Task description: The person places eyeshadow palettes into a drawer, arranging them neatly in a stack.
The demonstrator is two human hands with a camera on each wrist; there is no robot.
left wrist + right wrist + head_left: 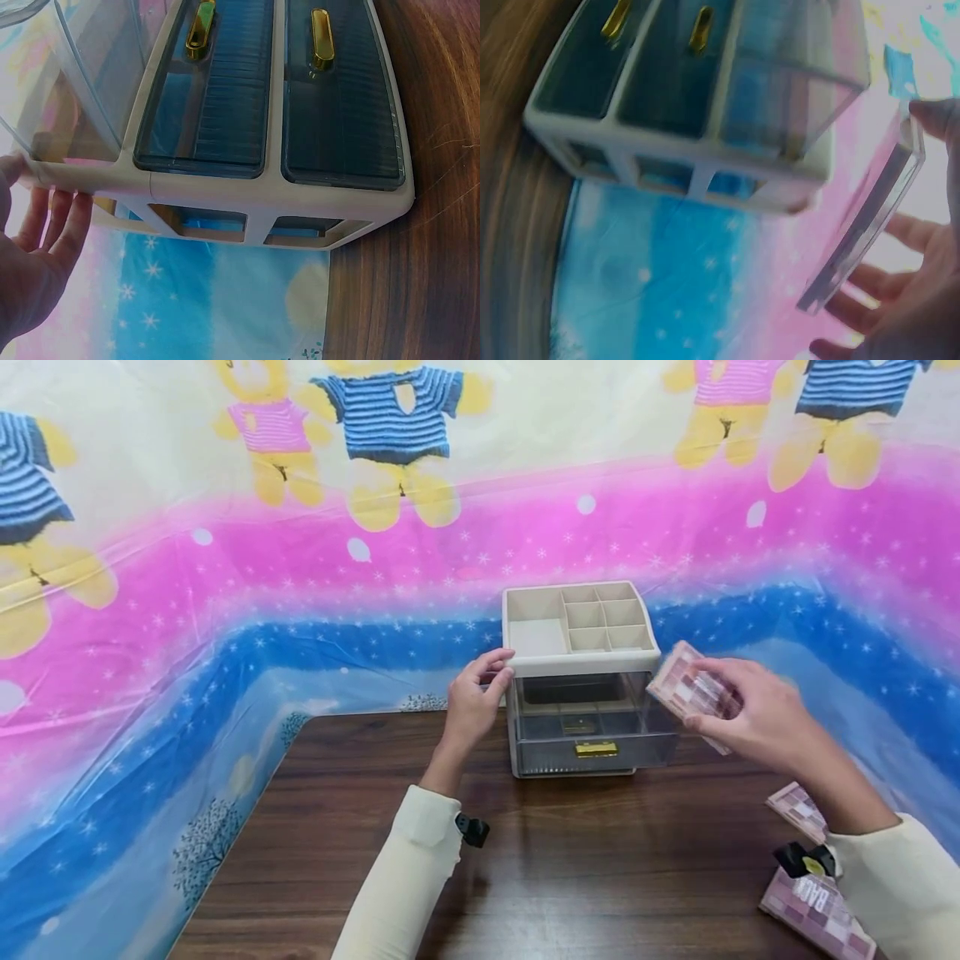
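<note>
At the frame's centre, I see the left hand (474, 697) resting straight fingers (52, 225) against the upper left edge of a beige organizer (581, 681) on the dark wooden table (525, 877). The right hand (750, 714), centre right, grips a pink makeup palette (690, 692) just beside the organizer's top corner; apparently not touching. Two more palettes (813, 906) lie at lower right.

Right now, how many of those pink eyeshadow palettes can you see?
3. One palette is held in the right hand beside the organizer; two lie on the table at the right edge, partly hidden by the sleeve.
</note>
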